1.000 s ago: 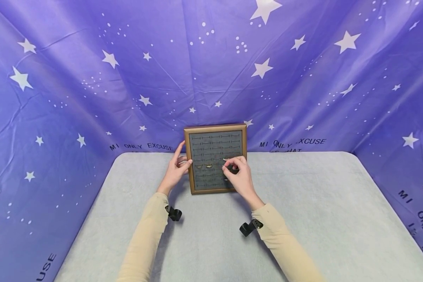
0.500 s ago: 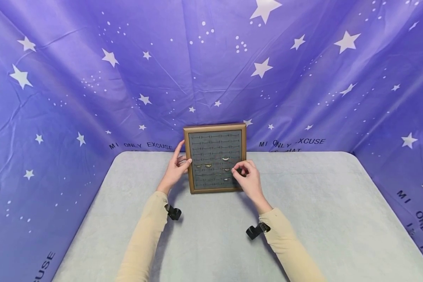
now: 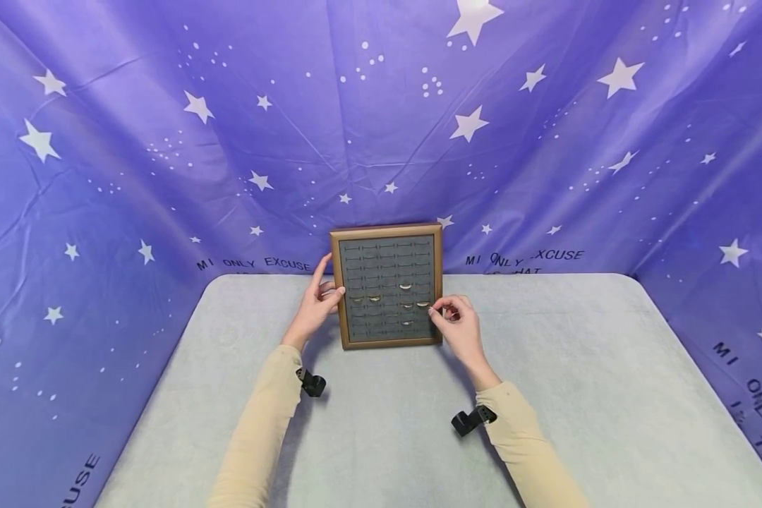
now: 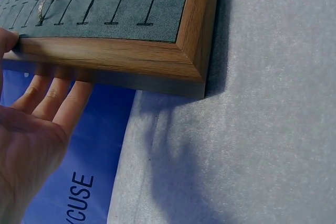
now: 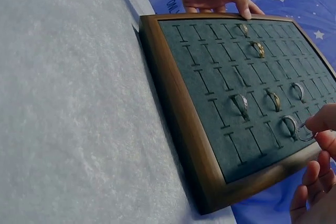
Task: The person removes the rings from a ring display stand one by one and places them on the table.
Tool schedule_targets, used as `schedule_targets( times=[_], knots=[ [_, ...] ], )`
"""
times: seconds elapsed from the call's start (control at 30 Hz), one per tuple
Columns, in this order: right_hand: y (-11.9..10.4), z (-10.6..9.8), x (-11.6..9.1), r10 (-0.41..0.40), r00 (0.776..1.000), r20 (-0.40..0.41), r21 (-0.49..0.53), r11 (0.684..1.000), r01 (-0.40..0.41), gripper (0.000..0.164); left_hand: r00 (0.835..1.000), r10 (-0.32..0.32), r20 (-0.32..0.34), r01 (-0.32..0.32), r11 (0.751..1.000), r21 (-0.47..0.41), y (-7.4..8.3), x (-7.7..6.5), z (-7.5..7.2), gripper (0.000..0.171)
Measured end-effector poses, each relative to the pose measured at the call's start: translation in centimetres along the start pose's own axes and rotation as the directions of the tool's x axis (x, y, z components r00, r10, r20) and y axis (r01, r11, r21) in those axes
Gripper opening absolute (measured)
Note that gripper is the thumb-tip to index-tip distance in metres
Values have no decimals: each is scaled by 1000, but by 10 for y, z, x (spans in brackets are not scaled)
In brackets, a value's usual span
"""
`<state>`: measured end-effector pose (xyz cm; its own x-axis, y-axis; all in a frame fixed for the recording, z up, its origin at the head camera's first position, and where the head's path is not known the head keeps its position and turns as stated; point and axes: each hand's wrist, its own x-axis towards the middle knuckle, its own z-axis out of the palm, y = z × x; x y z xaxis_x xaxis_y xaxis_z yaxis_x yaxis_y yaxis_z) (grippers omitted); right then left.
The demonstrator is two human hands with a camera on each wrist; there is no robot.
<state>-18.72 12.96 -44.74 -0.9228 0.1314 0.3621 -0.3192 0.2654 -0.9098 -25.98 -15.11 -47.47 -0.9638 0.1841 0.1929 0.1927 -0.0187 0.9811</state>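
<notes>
A wood-framed ring display board [image 3: 387, 267] with dark slotted padding stands tilted up at the back of the table. My left hand [image 3: 315, 310] grips its left side, thumb on the front of the frame and fingers against the edge, as the left wrist view also shows. Several rings sit in the slots, among them a gold ring [image 5: 258, 50] and a silver ring [image 5: 290, 126]. At the board's right edge, my right hand [image 3: 458, 328] pinches a thin silver ring [image 5: 306, 138] between thumb and index finger, right beside that silver ring. The fingertips partly hide it.
A pale grey cloth covers the table [image 3: 381, 423]. Behind and on both sides hangs a purple curtain [image 3: 292, 141] with white stars and lettering. Each sleeve carries a black wrist camera [image 3: 312, 383].
My right hand has moved right across the lower part of the board to its right edge, uncovering rings in the slots. The left hand and the board have stayed in place.
</notes>
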Motion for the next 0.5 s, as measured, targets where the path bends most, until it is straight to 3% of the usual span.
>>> schedule_targets(
  times=[0.27,0.5],
  knots=[
    [42,-8,10,18,999,-47,-46,999,-20,8,1000,-5,-2,6,1000,18,1,1,-1,76],
    [61,-25,15,49,993,-105,-72,996,-57,9,1000,-30,2,30,1000,0,4,-1,-1,76]
  ],
)
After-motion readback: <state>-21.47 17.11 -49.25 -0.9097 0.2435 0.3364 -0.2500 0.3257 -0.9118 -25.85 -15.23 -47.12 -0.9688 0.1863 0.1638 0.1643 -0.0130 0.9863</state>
